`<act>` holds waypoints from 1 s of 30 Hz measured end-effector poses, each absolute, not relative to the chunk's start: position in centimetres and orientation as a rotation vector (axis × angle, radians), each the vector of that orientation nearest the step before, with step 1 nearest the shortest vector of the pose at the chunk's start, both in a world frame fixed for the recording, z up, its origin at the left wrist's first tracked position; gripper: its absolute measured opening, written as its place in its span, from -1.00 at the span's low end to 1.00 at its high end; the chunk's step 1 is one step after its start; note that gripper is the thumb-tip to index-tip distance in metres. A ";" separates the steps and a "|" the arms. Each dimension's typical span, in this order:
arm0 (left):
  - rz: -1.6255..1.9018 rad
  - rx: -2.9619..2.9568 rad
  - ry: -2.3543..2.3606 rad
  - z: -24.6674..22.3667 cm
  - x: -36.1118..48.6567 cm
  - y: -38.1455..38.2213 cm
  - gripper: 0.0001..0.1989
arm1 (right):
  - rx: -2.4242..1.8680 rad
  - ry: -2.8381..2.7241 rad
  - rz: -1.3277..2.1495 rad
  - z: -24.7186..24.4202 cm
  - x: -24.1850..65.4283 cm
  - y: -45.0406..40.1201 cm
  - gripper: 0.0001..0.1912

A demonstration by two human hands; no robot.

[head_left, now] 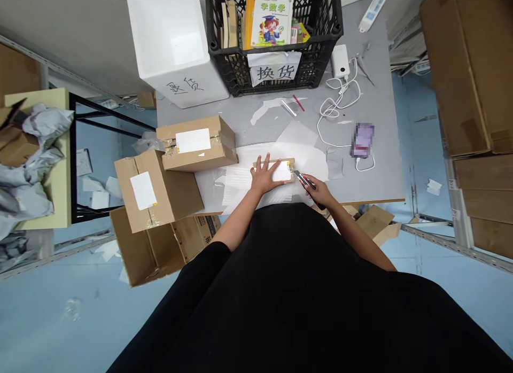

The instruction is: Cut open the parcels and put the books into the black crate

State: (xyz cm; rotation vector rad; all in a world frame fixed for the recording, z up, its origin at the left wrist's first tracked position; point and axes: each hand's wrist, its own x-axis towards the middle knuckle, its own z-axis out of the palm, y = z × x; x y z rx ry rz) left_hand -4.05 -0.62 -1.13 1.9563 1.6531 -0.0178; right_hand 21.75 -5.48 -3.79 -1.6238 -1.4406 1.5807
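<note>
One small box (284,171), flat on white sheets (238,183) on counter (385,175). Pressing it down w/ spread L hand (262,179); gripping box cutter (301,178) in R hand (319,191), tip beside taped 3 o'clock end. Prob. calls for firm hold, blade clear of L hand. At 12 o'clock, black crate (315,63) w/ books (272,20); at 11, white bin (172,47); at 9, two taped boxes (188,156).

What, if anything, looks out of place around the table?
The nearer labelled box juts askew past the table's left edge, above an open box. White scraps litter the floor, as if dropped. No spill is visible.
</note>
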 end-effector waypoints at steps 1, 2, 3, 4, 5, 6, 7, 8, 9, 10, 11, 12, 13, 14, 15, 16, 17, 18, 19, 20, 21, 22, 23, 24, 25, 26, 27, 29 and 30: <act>-0.013 1.956 1.655 -1.2 -4.0 -0.6 -0.02 | -1.618 -1.440 1.584 -3.8 21.8 -5.7 -0.38; -0.008 1.954 1.655 -1.2 -4.0 -0.6 -0.02 | -1.615 -1.445 1.586 -3.8 21.9 -5.9 -0.38; -0.004 1.950 1.654 -1.2 -4.0 -0.7 -0.02 | -1.617 -1.453 1.586 -3.7 21.9 -6.1 -0.38; -0.003 1.947 1.652 -1.2 -4.0 -0.7 -0.03 | -1.622 -1.465 1.585 -3.7 22.0 -6.3 -0.38; -0.006 1.943 1.651 -1.1 -4.0 -0.7 -0.03 | -1.632 -1.478 1.584 -3.7 22.0 -6.4 -0.38; -0.014 1.941 1.651 -1.1 -4.0 -0.7 -0.03 | -1.644 -1.489 1.580 -3.6 21.9 -6.6 -0.39; -0.022 1.940 1.651 -1.0 -4.0 -0.7 -0.03 | -1.654 -1.495 1.574 -3.5 21.8 -6.7 -0.39; -0.030 1.942 1.652 -1.0 -4.0 -0.7 -0.02 | -1.662 -1.495 1.568 -3.4 21.7 -6.9 -0.39; -0.035 1.943 1.654 -0.9 -4.0 -0.7 -0.02 | -1.667 -1.489 1.562 -3.3 21.6 -7.1 -0.40; -0.036 1.944 1.655 -0.9 -3.9 -0.7 -0.02 | -1.671 -1.480 1.556 -3.2 21.4 -7.3 -0.40; -0.032 1.945 1.657 -0.9 -4.0 -0.7 -0.01 | -1.675 -1.468 1.553 -3.1 21.3 -7.4 -0.39; -0.028 1.946 1.657 -0.9 -4.0 -0.7 -0.02 | -1.678 -1.458 1.561 -3.1 21.3 -7.6 -0.39; -0.024 1.946 1.657 -0.9 -4.0 -0.7 -0.02 | -1.682 -1.443 1.576 -3.1 21.3 -7.8 -0.38; -0.021 1.946 1.656 -0.9 -4.0 -0.7 -0.02 | -1.683 -1.423 1.593 -3.2 21.3 -8.0 -0.37; -0.020 1.948 1.651 -0.9 -4.1 -0.7 -0.02 | -1.682 -1.394 1.607 -3.4 21.4 -8.3 -0.35; -0.018 1.952 1.645 -1.0 -4.1 -0.7 -0.02 | -1.684 -1.352 1.613 -3.6 21.5 -8.5 -0.34; -0.017 1.955 1.638 -1.1 -4.2 -0.7 -0.01 | -1.694 -1.300 1.608 -4.0 21.7 -8.7 -0.32; -0.017 1.958 1.632 -1.1 -4.3 -0.7 -0.01 | -1.713 -1.244 1.588 -4.5 21.9 -8.8 -0.30; -0.017 1.960 1.626 -1.2 -4.4 -0.7 0.00 | -1.743 -1.197 1.554 -5.0 22.1 -8.8 -0.28; -0.019 1.960 1.619 -1.2 -4.5 -0.6 0.01 | -1.781 -1.171 1.507 -5.6 22.3 -8.7 -0.28; -0.025 1.961 1.608 -1.3 -4.6 -0.6 0.02 | -1.825 -1.183 1.446 -6.2 22.5 -8.4 -0.28; -0.034 1.964 1.592 -1.3 -4.7 -0.5 0.04 | -1.873 -1.233 1.368 -6.9 22.5 -8.0 -0.28; -0.047 1.971 1.570 -1.3 -4.9 -0.5 0.07 | -1.925 -1.311 1.276 -7.5 22.6 -7.4 -0.28; -0.062 1.982 1.542 -1.3 -5.1 -0.4 0.09 | -1.981 -1.402 1.183 -8.1 22.5 -6.8 -0.28; -0.078 1.995 1.514 -1.2 -5.4 -0.3 0.11 | -2.038 -1.489 1.100 -8.6 22.3 -6.2 -0.27; -0.092 2.008 1.488 -1.2 -5.6 -0.3 0.12 | -2.094 -1.563 1.038 -9.1 22.1 -5.6 -0.26; -0.102 2.020 1.467 -1.2 -5.9 -0.2 0.12 | -2.144 -1.620 1.002 -9.5 21.8 -5.1 -0.26; -0.097 2.033 1.442 -1.1 -6.3 -0.2 0.12 | -2.205 -1.704 0.999 -10.1 21.3 -4.5 -0.27; -0.077 2.033 1.434 -1.1 -6.6 -0.2 0.12 | -2.214 -1.736 1.007 -10.3 21.0 -4.4 -0.27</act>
